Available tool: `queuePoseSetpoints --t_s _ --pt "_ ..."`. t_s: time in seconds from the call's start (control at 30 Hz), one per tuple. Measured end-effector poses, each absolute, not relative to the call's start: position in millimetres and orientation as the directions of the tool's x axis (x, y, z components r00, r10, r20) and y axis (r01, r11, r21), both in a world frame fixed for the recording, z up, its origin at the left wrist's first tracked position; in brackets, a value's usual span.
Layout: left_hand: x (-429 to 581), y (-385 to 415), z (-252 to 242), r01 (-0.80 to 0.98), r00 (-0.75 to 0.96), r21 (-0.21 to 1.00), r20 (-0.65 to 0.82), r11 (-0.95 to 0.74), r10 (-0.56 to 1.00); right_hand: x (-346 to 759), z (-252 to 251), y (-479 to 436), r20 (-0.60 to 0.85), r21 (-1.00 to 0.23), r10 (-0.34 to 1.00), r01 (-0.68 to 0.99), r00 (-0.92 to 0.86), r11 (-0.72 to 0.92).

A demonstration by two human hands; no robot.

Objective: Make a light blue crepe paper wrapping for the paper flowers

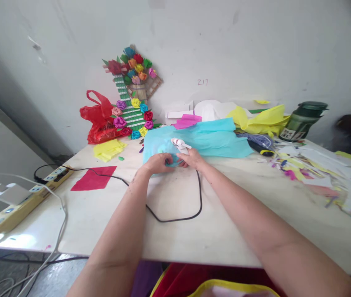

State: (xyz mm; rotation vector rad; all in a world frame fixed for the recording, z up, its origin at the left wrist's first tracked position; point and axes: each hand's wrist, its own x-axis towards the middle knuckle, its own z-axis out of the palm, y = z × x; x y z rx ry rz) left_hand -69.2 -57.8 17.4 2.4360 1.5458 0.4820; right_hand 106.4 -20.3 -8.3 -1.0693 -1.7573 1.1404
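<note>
My right hand [191, 159] is closed around a white hot glue gun [180, 144], whose nozzle points up and left over light-blue crepe paper [215, 138]. A black cord [175, 220] loops below that hand. Just left of it, my left hand [160, 163] has its fingers curled at the near edge of the blue paper. What those fingers pinch, if anything, is hidden. The two hands are close together, with the fingertips nearly meeting.
Paper flowers on a green-striped stand [131, 115] and a red plastic bag [99, 119] stand at the back. A power strip [23, 206] lies left, near red paper [94, 178] and yellow paper [109, 149]. Right are a green bottle [303, 119], a black-yellow tool [260, 148] and paper scraps [317, 177].
</note>
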Motion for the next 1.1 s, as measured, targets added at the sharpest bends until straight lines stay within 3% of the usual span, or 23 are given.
queuePoseSetpoints --t_s 0.23,0.57,0.93,1.1 --pt "-79.0 -52.7 12.9 0.77 0.335 0.513 0.18 -0.379 0.925 107.1 0.2 -26.9 0.103 -0.963 0.944 0.207 -0.313 0.174" --pt "-85.6 -47.4 10.6 0.613 0.31 0.706 0.197 -0.354 0.93 114.3 12.0 -35.4 0.164 -0.974 0.901 0.08 -0.403 0.213" --pt "-84.8 -49.4 7.7 0.537 0.235 0.787 0.206 -0.304 0.95 95.9 7.7 -37.7 0.106 -0.994 0.874 -0.062 -0.475 0.086" --pt "-88.5 -57.6 18.4 0.594 0.201 0.742 0.236 -0.31 0.951 99.6 1.6 -32.7 0.097 -0.99 0.883 -0.132 -0.459 0.04"
